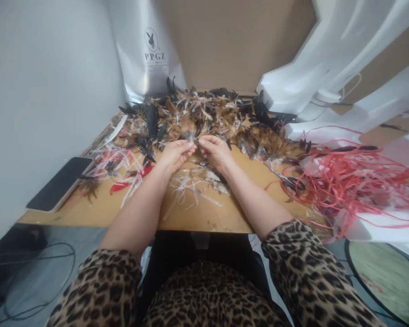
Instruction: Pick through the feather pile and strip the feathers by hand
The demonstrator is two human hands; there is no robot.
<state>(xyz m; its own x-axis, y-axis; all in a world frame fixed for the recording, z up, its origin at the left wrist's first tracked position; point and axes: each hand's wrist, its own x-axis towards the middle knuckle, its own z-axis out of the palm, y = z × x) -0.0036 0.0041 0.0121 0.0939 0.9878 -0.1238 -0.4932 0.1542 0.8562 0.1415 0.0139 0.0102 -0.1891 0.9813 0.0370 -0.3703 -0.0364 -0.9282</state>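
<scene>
Over the middle of the work table, my left hand (pixel 176 153) pinches a small brown feather (pixel 188 128) by its base, the fluffy end pointing up and away from me. Close beside it, fingertips almost meeting the left ones, my right hand (pixel 216 152) is closed in a pinch. Whatever sits between its fingertips is too small to make out. Just beyond both hands lies a heap of brown and black feathers (pixel 204 109). Below them, thin white ribbon strips (pixel 187 188) and pale feather bits lie on the tabletop.
A phone (pixel 59 184) lies at the table's left edge, near red and white ribbon scraps (pixel 114 161). Scissors (pixel 282 177) rest at the right beside a tangled pile of red ribbon (pixel 357 186). A silver bag (pixel 146 50) stands behind the feathers.
</scene>
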